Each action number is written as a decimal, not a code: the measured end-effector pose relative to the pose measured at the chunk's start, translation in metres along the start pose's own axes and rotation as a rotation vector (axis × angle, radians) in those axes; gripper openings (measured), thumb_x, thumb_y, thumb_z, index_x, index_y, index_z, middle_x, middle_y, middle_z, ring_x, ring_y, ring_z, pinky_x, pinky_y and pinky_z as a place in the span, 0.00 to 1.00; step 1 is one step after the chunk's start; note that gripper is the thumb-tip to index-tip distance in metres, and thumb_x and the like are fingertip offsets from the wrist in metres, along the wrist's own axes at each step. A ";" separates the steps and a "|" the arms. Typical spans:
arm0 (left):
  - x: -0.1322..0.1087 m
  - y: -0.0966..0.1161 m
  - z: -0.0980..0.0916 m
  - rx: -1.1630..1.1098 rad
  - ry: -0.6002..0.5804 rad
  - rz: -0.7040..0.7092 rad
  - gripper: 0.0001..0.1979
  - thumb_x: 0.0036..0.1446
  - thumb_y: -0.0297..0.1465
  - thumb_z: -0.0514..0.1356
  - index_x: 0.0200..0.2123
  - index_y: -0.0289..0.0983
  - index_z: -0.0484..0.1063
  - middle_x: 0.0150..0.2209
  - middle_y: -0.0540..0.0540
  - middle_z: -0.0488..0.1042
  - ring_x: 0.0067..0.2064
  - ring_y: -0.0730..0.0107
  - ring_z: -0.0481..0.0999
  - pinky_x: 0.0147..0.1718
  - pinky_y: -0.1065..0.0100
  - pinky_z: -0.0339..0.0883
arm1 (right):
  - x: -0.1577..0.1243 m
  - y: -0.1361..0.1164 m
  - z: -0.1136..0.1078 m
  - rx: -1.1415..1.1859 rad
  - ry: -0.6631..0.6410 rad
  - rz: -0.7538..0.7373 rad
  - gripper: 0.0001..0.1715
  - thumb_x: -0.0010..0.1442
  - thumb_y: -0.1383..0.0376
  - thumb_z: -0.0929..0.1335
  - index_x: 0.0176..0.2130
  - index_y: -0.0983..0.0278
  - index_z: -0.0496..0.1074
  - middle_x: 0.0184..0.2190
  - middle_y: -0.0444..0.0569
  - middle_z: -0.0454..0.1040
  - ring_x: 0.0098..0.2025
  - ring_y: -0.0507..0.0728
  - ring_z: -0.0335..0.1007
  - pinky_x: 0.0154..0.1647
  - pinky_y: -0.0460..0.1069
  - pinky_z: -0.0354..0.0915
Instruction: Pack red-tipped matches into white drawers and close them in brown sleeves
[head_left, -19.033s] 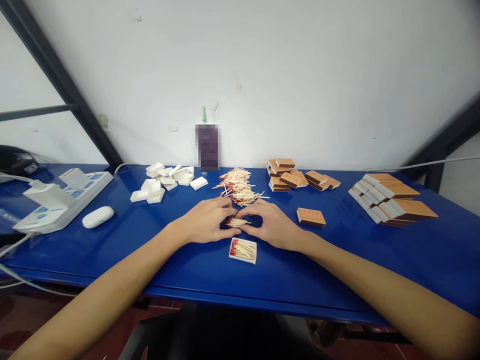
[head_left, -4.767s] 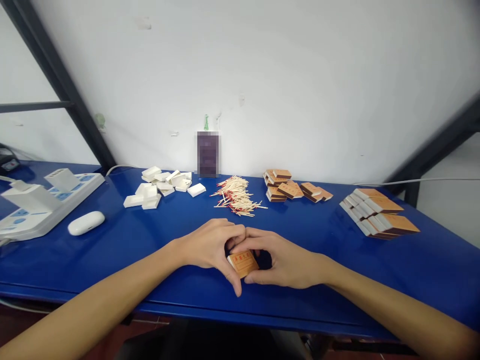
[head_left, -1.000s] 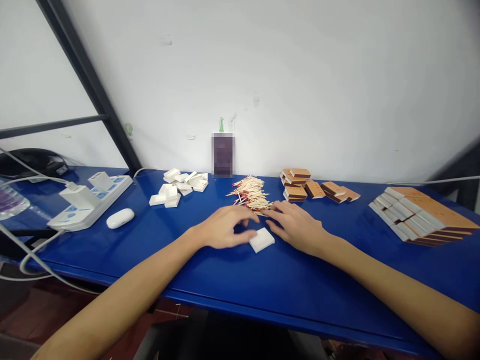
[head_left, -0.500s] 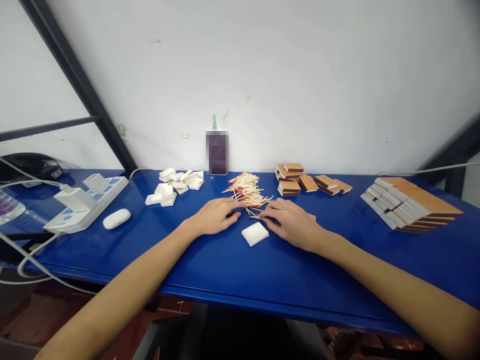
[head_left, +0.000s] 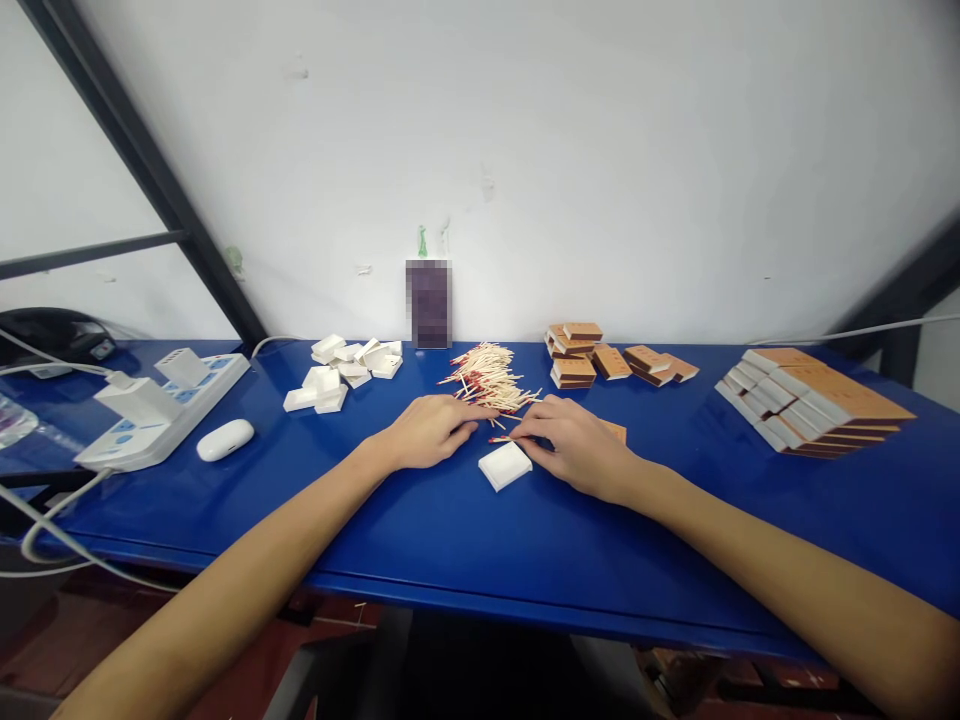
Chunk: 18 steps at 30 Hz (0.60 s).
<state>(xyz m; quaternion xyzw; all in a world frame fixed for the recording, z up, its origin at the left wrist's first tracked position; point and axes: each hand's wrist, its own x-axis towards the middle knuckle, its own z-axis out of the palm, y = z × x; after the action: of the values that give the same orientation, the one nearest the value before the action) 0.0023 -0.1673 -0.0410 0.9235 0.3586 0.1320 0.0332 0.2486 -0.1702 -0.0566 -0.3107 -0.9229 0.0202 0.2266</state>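
Observation:
A heap of loose red-tipped matches (head_left: 491, 375) lies on the blue table. My left hand (head_left: 427, 430) rests at the heap's near left side, its index finger stretched to the matches and its thumb apart, holding nothing. Between the thumb and fingers of my right hand (head_left: 570, 445) a match (head_left: 501, 439) is pinched, its red tip pointing left; whether more than one is there I cannot tell. Just below the fingers sits a small white matchbox tray (head_left: 505, 468). Part of an orange matchbox sleeve (head_left: 616, 431) shows behind my right hand.
White matchbox trays (head_left: 322, 385) lie in a loose group at back left. Orange matchboxes (head_left: 574, 372) are stacked at the back, with a larger stack (head_left: 817, 400) at right. A power strip (head_left: 165, 415) and a white earphone case (head_left: 225, 440) are on the left.
The view has shifted slightly. My right hand keeps its pinch, and the red match tip now sits a little nearer the white tray. My left hand has barely moved.

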 end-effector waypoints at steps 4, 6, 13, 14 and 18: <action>0.008 0.000 0.000 0.026 -0.032 -0.029 0.16 0.67 0.29 0.51 0.53 0.40 0.73 0.49 0.45 0.78 0.48 0.62 0.76 0.47 0.63 0.66 | 0.006 -0.005 0.005 0.011 0.023 -0.036 0.11 0.65 0.69 0.65 0.38 0.62 0.79 0.35 0.51 0.78 0.40 0.59 0.70 0.42 0.54 0.63; 0.012 0.000 0.000 0.033 -0.014 -0.037 0.14 0.67 0.29 0.52 0.48 0.39 0.75 0.44 0.45 0.79 0.46 0.63 0.76 0.46 0.64 0.65 | 0.008 -0.006 0.006 0.012 0.033 -0.040 0.11 0.65 0.68 0.66 0.38 0.62 0.79 0.34 0.50 0.79 0.39 0.58 0.70 0.42 0.54 0.63; 0.019 0.011 -0.003 0.041 0.022 -0.009 0.11 0.66 0.31 0.55 0.36 0.38 0.77 0.34 0.46 0.73 0.41 0.64 0.70 0.42 0.62 0.56 | 0.006 -0.006 0.008 0.039 0.089 -0.034 0.10 0.64 0.69 0.66 0.36 0.61 0.78 0.32 0.49 0.78 0.37 0.57 0.71 0.40 0.52 0.65; 0.018 0.013 -0.002 0.025 0.023 -0.015 0.10 0.65 0.31 0.56 0.36 0.38 0.77 0.33 0.47 0.73 0.40 0.64 0.70 0.43 0.62 0.56 | 0.005 -0.006 0.009 0.060 0.097 -0.038 0.10 0.64 0.69 0.66 0.36 0.61 0.78 0.32 0.49 0.78 0.37 0.57 0.71 0.40 0.52 0.65; 0.014 0.014 0.001 -0.177 0.014 -0.042 0.12 0.65 0.35 0.56 0.36 0.37 0.78 0.27 0.51 0.72 0.31 0.72 0.68 0.36 0.67 0.57 | 0.002 -0.008 0.009 0.150 0.093 -0.005 0.10 0.63 0.71 0.66 0.37 0.62 0.77 0.31 0.49 0.77 0.36 0.56 0.72 0.37 0.50 0.67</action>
<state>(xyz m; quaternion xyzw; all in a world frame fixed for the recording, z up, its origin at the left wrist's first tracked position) 0.0218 -0.1682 -0.0364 0.9082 0.3653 0.1690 0.1148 0.2392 -0.1744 -0.0629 -0.2911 -0.9080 0.0740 0.2920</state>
